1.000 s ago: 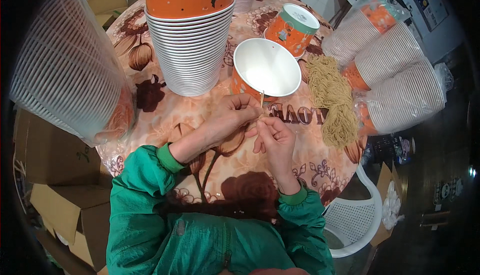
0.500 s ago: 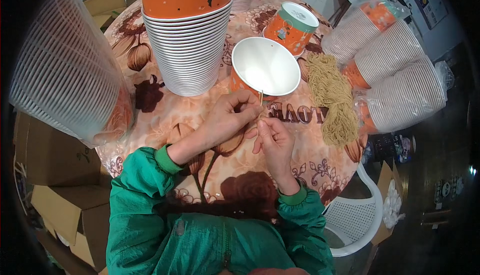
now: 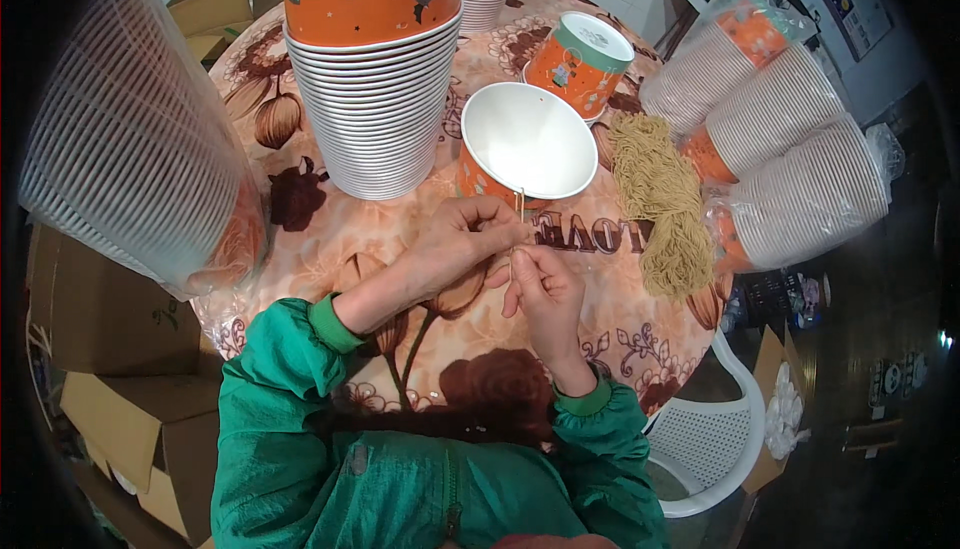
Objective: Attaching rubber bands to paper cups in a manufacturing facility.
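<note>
My left hand (image 3: 452, 247) is closed in a pinch on a thin tan cord (image 3: 522, 205), whose upper part sticks up past the fingertips in front of a paper tub. Just below and to the right, my right hand (image 3: 550, 297) pinches the cord's lower part between thumb and finger. The orange tub (image 3: 530, 141), white inside, leans with its mouth toward me beyond both hands. Whether the cord touches it I cannot tell. A hank of tan cord (image 3: 662, 211) lies to the right of the tub. Behind stands an upside-down orange and green tub (image 3: 580, 69).
A tall stack of nested tubs (image 3: 370, 114) rises left of the hands. Plastic-wrapped stacks (image 3: 140, 139) stand at far left, and more wrapped stacks (image 3: 805, 194) lie at right. A flowered cloth (image 3: 640, 334) covers the round table. Cardboard boxes (image 3: 120, 419) and a white chair (image 3: 712, 439) flank it.
Both hands keep their pinch on the cord and shift only slightly. The whole scene sits a little lower in the picture.
</note>
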The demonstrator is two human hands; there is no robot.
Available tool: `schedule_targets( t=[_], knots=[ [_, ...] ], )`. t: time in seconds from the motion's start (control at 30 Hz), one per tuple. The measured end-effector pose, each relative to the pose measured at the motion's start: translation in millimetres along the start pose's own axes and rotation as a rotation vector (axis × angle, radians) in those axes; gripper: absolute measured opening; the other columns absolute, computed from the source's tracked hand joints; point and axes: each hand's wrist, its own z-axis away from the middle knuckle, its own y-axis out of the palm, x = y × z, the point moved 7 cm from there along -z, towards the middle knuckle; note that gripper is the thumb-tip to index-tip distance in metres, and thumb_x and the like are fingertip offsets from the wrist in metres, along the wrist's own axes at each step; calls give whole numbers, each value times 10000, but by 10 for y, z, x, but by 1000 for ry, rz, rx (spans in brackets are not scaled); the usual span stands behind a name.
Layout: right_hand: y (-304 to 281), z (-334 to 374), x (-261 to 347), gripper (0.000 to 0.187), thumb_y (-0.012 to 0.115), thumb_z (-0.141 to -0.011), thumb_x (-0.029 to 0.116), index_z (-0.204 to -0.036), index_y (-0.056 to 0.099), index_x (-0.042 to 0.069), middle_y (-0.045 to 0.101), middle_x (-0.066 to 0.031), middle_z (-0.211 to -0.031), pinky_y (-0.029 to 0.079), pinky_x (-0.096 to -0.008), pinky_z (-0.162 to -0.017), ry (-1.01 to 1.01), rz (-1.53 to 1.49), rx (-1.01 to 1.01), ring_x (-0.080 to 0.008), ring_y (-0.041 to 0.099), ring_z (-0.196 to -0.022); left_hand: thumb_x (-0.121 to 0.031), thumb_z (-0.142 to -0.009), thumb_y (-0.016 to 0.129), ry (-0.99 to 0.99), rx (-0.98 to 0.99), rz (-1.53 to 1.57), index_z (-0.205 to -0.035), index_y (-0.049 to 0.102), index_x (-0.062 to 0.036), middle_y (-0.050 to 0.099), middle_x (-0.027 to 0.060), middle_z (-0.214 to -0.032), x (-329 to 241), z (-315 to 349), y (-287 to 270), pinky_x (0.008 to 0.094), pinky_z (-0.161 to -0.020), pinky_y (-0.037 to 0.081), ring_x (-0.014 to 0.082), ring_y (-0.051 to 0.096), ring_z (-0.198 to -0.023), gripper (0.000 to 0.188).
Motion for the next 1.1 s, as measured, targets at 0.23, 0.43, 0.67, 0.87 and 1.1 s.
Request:
schedule_targets(
  t=[0.23,0.43,0.67,0.87,1.1],
  knots=[
    [5,8,49,281,506,-1089,221,-1170,625,-20,702,-83,-822,422,-195,-521,-2,-20,8,-54,528,-553,-135,-980,672,-11,-14,7,-972,683,-34,659,-13,-896,-26,-3,14,206,-720,462,53,582,-807,103],
    [7,15,86,268,493,-1091,225,-1114,628,-5,681,-88,-749,347,-172,-488,3,-61,-14,-37,481,-504,-141,-986,656,-2,-23,62,-977,686,-36,659,-14,-875,-24,8,16,196,-671,433,51,566,-759,110],
    [20,28,106,298,445,-1108,238,-1086,620,-1,660,-84,-718,342,-177,-489,3,-56,-5,-39,458,-492,-133,-993,641,-18,-40,90,-972,690,-45,660,-25,-865,-57,40,34,190,-645,402,31,533,-736,102],
    [21,34,83,302,441,-1109,238,-1069,615,-5,661,-83,-712,348,-181,-481,-1,-34,-10,-41,458,-487,-125,-994,648,-13,-20,83,-973,685,-44,646,-41,-857,-80,52,61,194,-661,414,36,531,-736,92],
    [-2,0,78,290,457,-1103,236,-1033,619,6,662,-82,-709,351,-176,-476,9,-37,-24,-40,462,-485,-107,-966,685,325,-110,-201,-936,660,0,597,7,-979,-124,-5,-7,225,-685,468,61,573,-741,115]
  ],
)
